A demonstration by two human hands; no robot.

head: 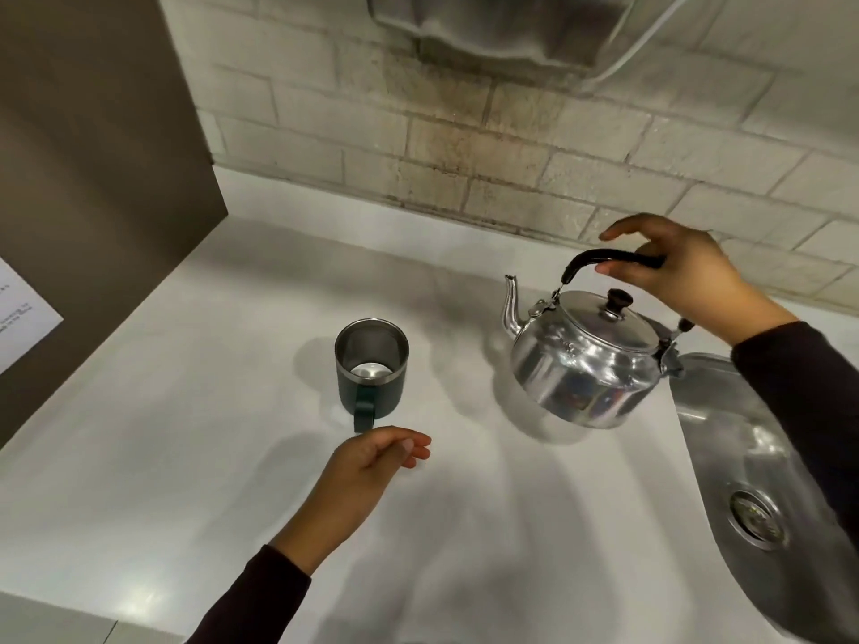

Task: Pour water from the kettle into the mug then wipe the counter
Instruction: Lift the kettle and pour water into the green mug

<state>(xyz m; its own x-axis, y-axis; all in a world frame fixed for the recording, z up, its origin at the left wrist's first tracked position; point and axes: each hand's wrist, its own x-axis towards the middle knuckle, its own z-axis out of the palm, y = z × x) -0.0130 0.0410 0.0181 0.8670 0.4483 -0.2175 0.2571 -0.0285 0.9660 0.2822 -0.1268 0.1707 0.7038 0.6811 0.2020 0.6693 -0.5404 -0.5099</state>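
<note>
A shiny metal kettle point(588, 360) with a black handle and lid knob hangs just above the white counter point(186, 457), spout pointing left. My right hand point(683, 276) grips the rear of its handle, with the forefinger lifted. A dark green mug point(371, 364) with a steel inside stands upright on the counter left of the kettle, its handle facing me. My left hand point(367, 471) hovers just in front of the mug's handle, fingers loosely curled, holding nothing and not touching the mug.
A steel sink point(753, 457) with a drain lies at the right, under my right arm. A tiled wall runs along the back. A brown panel point(93, 155) with a paper sheet bounds the left side.
</note>
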